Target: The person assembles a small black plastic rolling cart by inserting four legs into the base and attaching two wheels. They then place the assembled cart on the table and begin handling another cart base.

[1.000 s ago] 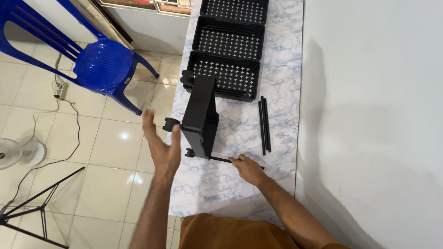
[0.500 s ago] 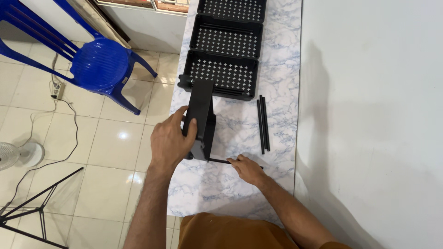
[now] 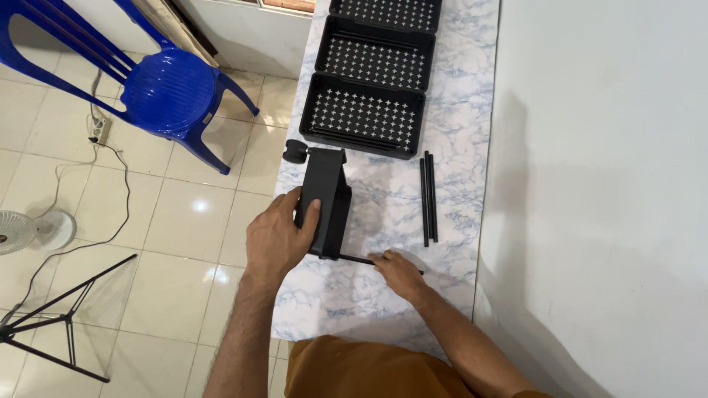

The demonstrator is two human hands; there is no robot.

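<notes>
black perforated tray (image 3: 327, 200) stands on its long edge near the left edge of the marble-patterned table (image 3: 457, 110), and my left hand (image 3: 279, 237) grips it from the floor side: thumb over the near face, fingers curled around the upper edge, pressed on the plastic. one small black wheel (image 3: 295, 152) sticks out at the tray's far corner, hanging just past the table edge.

my right hand (image 3: 398, 271) lies flat on the tabletop just right of the tray's near end, fingers close together and resting on one thin black rod (image 3: 361, 259) that runs out from the bottom of the tray. i cannot tell whether the fingertips pinch the rod or only press on it.

two more black rods (image 3: 428, 197) lie side by side, touching, to the right of the tray, pointing away from me. beyond them three more black perforated trays (image 3: 365, 116) sit flat in a row, one behind another, the farthest cut off by the top of the view.

on the tiled floor to my left i count one blue plastic chair (image 3: 166, 88), one white fan (image 3: 18, 232), partly in view, and one black tripod (image 3: 51, 317).
</notes>
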